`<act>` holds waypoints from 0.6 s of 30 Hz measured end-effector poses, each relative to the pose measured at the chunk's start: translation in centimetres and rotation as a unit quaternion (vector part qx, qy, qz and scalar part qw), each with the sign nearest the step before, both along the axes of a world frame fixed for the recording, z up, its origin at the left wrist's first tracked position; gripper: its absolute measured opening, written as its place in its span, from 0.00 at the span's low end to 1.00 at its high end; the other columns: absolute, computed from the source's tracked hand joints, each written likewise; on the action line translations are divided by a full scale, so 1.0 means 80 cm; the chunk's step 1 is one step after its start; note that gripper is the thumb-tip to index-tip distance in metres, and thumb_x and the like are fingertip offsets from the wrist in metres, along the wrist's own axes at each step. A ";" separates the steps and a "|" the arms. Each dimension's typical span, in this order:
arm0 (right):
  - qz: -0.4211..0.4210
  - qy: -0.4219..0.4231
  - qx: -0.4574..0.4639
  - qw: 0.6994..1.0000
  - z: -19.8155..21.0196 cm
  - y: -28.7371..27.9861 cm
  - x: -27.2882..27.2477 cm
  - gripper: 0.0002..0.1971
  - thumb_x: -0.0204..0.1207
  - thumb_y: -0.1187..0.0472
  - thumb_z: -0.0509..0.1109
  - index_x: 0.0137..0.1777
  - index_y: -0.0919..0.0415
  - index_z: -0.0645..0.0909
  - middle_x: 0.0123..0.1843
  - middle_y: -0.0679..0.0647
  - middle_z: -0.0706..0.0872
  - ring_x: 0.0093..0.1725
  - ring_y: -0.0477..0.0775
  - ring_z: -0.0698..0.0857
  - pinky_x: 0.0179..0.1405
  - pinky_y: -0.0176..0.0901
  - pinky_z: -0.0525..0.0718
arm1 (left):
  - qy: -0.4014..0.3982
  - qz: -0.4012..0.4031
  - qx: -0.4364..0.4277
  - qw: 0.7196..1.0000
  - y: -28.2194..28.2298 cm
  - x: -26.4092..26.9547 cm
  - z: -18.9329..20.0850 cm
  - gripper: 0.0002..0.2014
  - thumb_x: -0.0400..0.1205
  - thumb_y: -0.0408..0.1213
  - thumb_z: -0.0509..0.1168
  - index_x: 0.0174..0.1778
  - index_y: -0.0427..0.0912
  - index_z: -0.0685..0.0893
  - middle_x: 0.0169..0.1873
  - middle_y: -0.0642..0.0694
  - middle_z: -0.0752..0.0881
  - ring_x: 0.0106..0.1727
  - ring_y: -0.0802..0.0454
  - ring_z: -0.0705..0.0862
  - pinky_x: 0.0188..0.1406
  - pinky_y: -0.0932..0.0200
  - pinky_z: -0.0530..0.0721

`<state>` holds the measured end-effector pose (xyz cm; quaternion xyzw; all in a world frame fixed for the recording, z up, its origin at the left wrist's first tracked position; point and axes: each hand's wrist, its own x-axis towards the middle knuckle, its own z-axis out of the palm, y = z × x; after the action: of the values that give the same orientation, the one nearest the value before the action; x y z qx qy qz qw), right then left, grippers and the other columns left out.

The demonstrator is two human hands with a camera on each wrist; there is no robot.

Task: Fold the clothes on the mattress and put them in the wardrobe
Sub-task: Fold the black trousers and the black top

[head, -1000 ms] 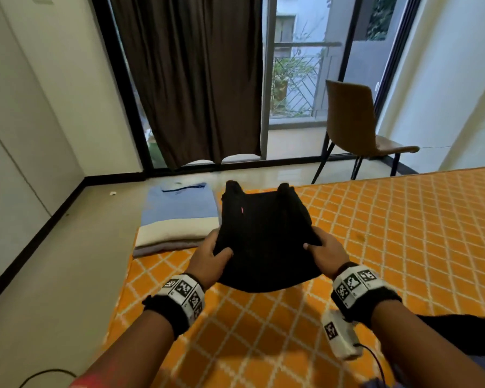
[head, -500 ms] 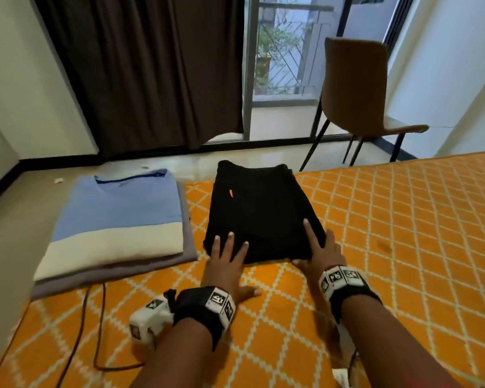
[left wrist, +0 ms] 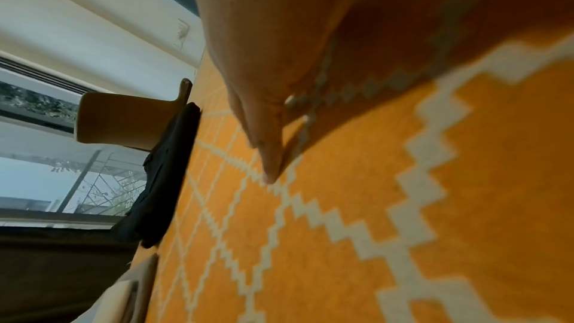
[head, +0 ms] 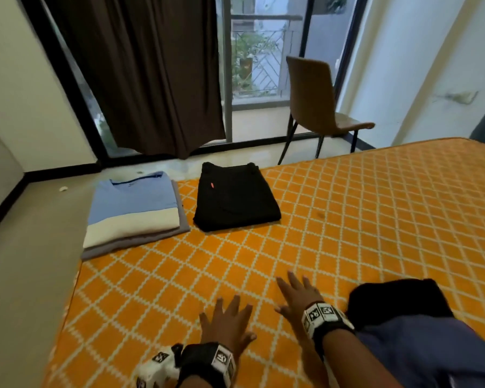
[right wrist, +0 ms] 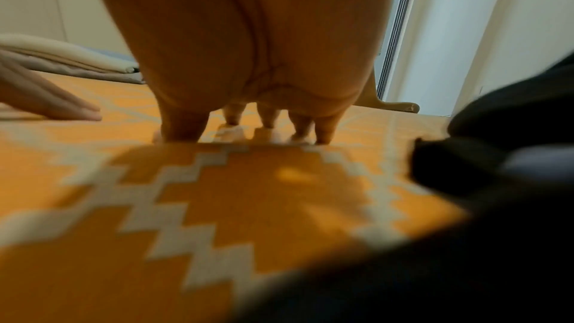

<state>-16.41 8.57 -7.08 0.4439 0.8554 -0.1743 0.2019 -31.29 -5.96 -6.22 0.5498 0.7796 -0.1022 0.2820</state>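
Low in the frame, my left hand (head: pixel 226 322) and right hand (head: pixel 297 296) lie flat and empty on the mattress (head: pixel 361 219), so I should grab the dark clothes (head: pixel 398 301) gently.

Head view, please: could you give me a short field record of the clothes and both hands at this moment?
folded black garment: flat on mattress, untouched
folded stack: blue-and-cream top on grey piece, at mattress corner
unfolded dark clothes: beside right wrist
left hand: open, fingers spread on mattress
right hand: open, fingers spread on mattress
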 end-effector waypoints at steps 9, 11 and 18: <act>-0.115 0.181 0.158 0.964 0.131 -0.108 0.204 0.33 0.77 0.37 0.66 0.81 0.43 0.63 0.83 0.46 0.66 0.83 0.56 0.62 0.80 0.60 0.59 | -0.187 0.002 0.335 0.923 -0.035 0.147 0.135 0.17 0.85 0.44 0.66 0.70 0.51 0.79 0.68 0.52 0.80 0.69 0.53 0.78 0.66 0.60 0.74; -0.214 0.074 0.198 0.954 0.132 -0.140 0.277 0.39 0.73 0.33 0.68 0.82 0.41 0.58 0.84 0.47 0.61 0.84 0.59 0.55 0.78 0.68 0.54 | -0.204 -0.069 0.316 0.924 -0.039 0.214 0.149 0.19 0.84 0.42 0.66 0.72 0.50 0.77 0.70 0.50 0.78 0.71 0.51 0.76 0.64 0.61 0.72; -0.306 0.257 0.109 0.910 0.092 -0.227 0.449 0.15 0.78 0.61 0.68 0.57 0.40 0.83 0.55 0.48 0.89 0.59 0.54 0.86 0.55 0.46 0.79 | -0.216 -0.164 0.210 0.939 -0.069 0.347 0.114 0.52 0.71 0.46 0.79 0.82 0.63 0.49 0.84 0.47 0.53 0.83 0.45 0.58 0.78 0.51 0.67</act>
<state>19.50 -9.59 0.28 0.6433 0.7134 -0.2412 -0.1377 -3.56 -11.47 2.91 0.7254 0.6030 0.1401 0.3010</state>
